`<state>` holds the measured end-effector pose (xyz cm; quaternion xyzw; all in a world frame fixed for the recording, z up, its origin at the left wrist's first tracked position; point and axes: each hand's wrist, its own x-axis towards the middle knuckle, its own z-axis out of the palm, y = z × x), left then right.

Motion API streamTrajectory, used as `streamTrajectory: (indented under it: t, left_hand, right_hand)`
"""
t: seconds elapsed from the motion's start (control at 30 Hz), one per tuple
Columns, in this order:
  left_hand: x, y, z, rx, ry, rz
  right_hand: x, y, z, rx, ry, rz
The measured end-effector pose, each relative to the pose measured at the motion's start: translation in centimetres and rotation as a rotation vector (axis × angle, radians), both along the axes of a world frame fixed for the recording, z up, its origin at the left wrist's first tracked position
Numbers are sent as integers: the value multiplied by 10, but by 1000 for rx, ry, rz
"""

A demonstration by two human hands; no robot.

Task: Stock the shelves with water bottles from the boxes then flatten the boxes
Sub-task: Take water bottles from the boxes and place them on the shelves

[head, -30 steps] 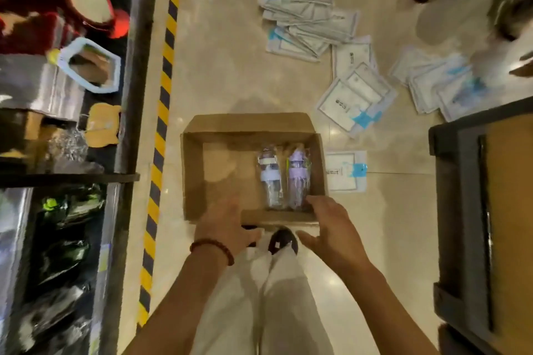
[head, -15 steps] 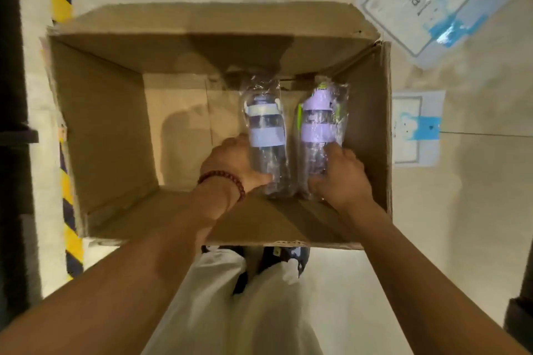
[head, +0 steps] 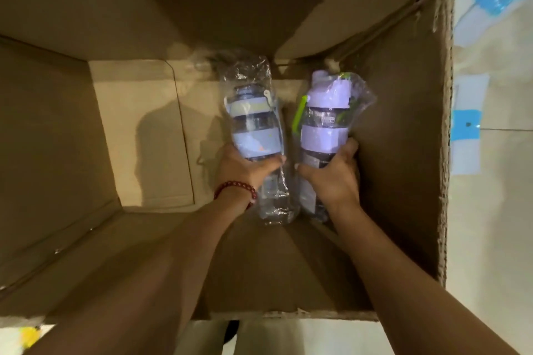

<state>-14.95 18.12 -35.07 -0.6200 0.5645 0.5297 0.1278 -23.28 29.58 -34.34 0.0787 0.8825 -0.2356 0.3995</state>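
seen from above, an open cardboard box [head: 86, 130] sits on a pale floor, its flaps spread. two water bottles in clear plastic wrap lie side by side on the box's bottom, near its right wall. the left hand [head: 245, 170], with a red bead bracelet [head: 236, 190] at the wrist, grasps the blue-banded bottle [head: 253, 135]. the right hand [head: 331, 179] grasps the purple-lidded bottle [head: 323, 127]. printed packets [head: 467, 130] lie on the floor right of the box

Two bottles lay side by side in the box [head: 403, 130], right half: left bottle [head: 253, 130] beside right bottle [head: 323, 127], the latter against the right wall.
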Motion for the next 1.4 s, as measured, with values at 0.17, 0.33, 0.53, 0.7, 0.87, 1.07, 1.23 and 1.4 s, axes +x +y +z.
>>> streamTrajectory:
  t: [0.17, 0.33, 0.53, 0.7, 0.87, 1.07, 1.23, 1.4]
  left_hand:
    - [10, -11, 11, 87, 26, 12]
    - [38, -34, 60, 0, 101, 28]
    - [62, -59, 162, -92, 182, 134]
    - [67, -91, 271, -197, 353, 165]
    - [67, -119, 394, -327, 507, 269]
    - [86, -138, 539, -479, 623, 334]
    - [117, -137, 651, -597, 630, 382]
    - [160, -114, 724, -636, 643, 400]
  right_hand:
    - [9, -6, 25, -54, -61, -54]
    - [29, -15, 78, -125, 21, -52]
    - [38, -41, 172, -285, 23, -27]
    - [40, -74, 270, -408, 85, 33]
    - [41, -102, 389, -543, 64, -14]
    - [47, -124, 536, -685, 157, 54]
    - [62, -118, 640, -778, 152, 147]
    - [81, -95, 714, -840, 152, 282]
